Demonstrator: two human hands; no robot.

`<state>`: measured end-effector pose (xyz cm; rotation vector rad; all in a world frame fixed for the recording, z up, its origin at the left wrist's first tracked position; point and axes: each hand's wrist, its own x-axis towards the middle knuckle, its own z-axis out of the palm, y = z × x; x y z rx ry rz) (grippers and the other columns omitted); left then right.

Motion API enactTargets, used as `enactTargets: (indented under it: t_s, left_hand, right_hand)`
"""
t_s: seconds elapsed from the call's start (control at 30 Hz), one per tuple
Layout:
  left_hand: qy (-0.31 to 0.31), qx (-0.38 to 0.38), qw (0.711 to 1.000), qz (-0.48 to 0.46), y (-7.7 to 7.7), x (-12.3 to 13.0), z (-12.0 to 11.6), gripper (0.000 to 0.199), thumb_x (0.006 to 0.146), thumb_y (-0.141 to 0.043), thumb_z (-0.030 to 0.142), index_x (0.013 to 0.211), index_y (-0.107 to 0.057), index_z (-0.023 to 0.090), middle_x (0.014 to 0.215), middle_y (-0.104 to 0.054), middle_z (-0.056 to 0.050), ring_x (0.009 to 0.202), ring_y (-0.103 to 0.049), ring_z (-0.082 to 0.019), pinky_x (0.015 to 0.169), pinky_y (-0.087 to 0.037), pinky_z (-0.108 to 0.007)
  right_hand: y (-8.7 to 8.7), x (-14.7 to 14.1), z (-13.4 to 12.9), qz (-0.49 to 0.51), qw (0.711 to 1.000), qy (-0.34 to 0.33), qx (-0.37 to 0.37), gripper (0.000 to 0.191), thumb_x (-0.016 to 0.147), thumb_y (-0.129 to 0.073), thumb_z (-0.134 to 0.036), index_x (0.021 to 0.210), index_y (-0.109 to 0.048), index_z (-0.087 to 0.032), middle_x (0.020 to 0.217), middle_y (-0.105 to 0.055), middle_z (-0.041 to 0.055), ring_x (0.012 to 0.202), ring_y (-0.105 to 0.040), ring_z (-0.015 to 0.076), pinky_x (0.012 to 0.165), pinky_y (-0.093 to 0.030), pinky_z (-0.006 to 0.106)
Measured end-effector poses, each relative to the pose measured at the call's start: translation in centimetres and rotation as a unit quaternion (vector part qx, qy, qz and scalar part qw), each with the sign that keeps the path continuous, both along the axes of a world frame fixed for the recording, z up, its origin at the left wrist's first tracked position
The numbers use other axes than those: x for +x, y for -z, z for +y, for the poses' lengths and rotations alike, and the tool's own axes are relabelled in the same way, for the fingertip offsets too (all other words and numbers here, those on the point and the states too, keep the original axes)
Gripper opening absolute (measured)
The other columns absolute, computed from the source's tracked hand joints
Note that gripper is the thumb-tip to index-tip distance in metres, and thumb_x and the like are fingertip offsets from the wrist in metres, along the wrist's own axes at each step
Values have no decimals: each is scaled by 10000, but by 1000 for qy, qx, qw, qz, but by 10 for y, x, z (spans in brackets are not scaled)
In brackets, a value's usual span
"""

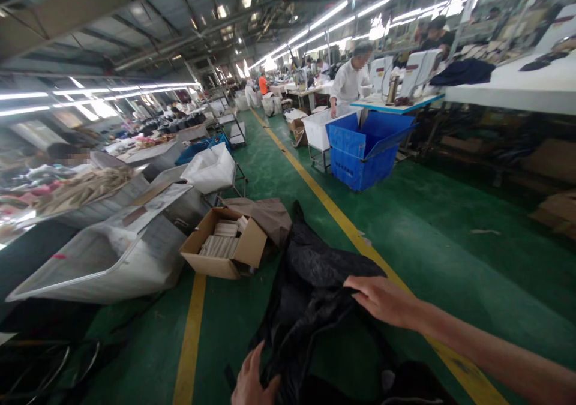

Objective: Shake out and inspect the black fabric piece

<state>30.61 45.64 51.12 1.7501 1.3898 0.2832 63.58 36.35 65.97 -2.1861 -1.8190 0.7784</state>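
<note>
A large piece of black cloth (310,261), perhaps a garment or bag, hangs in loose folds above the green floor. Its upper right edge is pinched between the thumb and fingers of my right hand (380,300). Low in the picture, my left hand (254,378) is at the cloth's left side, thumb and forefinger apart. The bottom of the frame cuts off part of that hand, and whether it touches the cloth is unclear.
An open cardboard box (216,267) with pale stacked pieces sits left of the cloth, near a white bin (94,291). Across the yellow floor line (310,180) stand a blue bin (360,171) and a white tub (315,129). A person (353,81) works beside sewing machines (418,69).
</note>
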Motion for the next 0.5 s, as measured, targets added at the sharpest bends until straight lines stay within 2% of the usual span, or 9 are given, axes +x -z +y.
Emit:
enactTargets:
  t_s: [0.03, 0.07, 0.1, 0.2, 0.23, 0.3, 0.4, 0.43, 0.5]
  left_hand:
    - [67, 72, 995, -28, -13, 16, -3, 739, 615, -657, 295, 1316, -459, 171, 1366, -466, -139, 1274, -405, -317, 1055, -343, -493]
    - [138, 120, 982, -54, -27, 34, -4, 844, 605, -705, 357, 1368, -387, 184, 1429, -392, -127, 1342, -301, -325, 1101, -272, -518]
    - [190, 143, 967, -85, -40, 50, -3, 839, 593, -731, 398, 1347, -419, 201, 1399, -434, -120, 1333, -310, -337, 1105, -258, -534]
    - [272, 62, 955, -102, -70, 78, 6, 287, 799, -511, 220, 1060, -626, 190, 1009, -665, -79, 989, -602, -231, 901, -484, -392]
    - [291, 69, 950, -88, -77, 78, 8, 254, 817, -438, 152, 963, -644, 178, 897, -671, -69, 865, -627, -205, 801, -515, -351]
    - [340, 182, 921, -55, -88, 71, 12, 241, 812, -400, 105, 845, -630, 170, 775, -650, -57, 716, -619, -200, 655, -517, -333]
    - [386, 419, 821, -42, -100, 51, 17, 198, 797, -437, 107, 879, -607, 166, 668, -617, -37, 594, -583, -198, 547, -471, -328]
    - [396, 467, 789, -50, -103, 46, 22, 200, 794, -451, 105, 907, -605, 165, 643, -613, -30, 569, -577, -185, 535, -458, -313]
    - [402, 521, 750, -68, -106, 37, 37, 235, 798, -460, 93, 959, -609, 178, 589, -604, -14, 520, -565, -151, 516, -439, -274]
  right_hand:
    - [-1, -18, 1, -16, 999, -45, -10, 221, 878, -427, -170, 1054, -554, -212, 923, -627, 26, 881, -603, 211, 737, -404, 285]
    - [-2, -34, 3, -28, 996, -85, -16, 219, 874, -439, -146, 1051, -551, -212, 932, -621, 24, 885, -601, 213, 726, -401, 281]
    - [-3, -47, 6, -35, 992, -118, -18, 204, 883, -447, -142, 1046, -549, -210, 933, -614, 21, 882, -598, 210, 715, -399, 277]
    - [-3, -69, 12, -59, 989, -137, -4, 152, 892, -484, -149, 1018, -547, -204, 911, -581, 13, 861, -574, 191, 693, -389, 265]
    - [0, -70, 12, -74, 990, -124, 3, 158, 874, -492, -118, 997, -550, -199, 909, -568, 12, 854, -561, 183, 694, -384, 264]
    - [11, -65, 9, -109, 990, -93, 12, 202, 820, -477, -35, 939, -556, -178, 907, -545, 24, 834, -528, 173, 709, -377, 270]
    - [35, -49, -1, -152, 987, -12, 52, 188, 786, -456, -15, 875, -558, -146, 893, -526, 61, 836, -479, 189, 768, -374, 302]
    - [43, -43, -4, -165, 983, 33, 78, 162, 804, -462, -40, 885, -561, -140, 910, -526, 74, 863, -470, 202, 799, -370, 318]
    - [56, -27, -6, -184, 967, 127, 122, 141, 844, -476, -93, 942, -565, -140, 978, -532, 90, 942, -460, 223, 859, -356, 342]
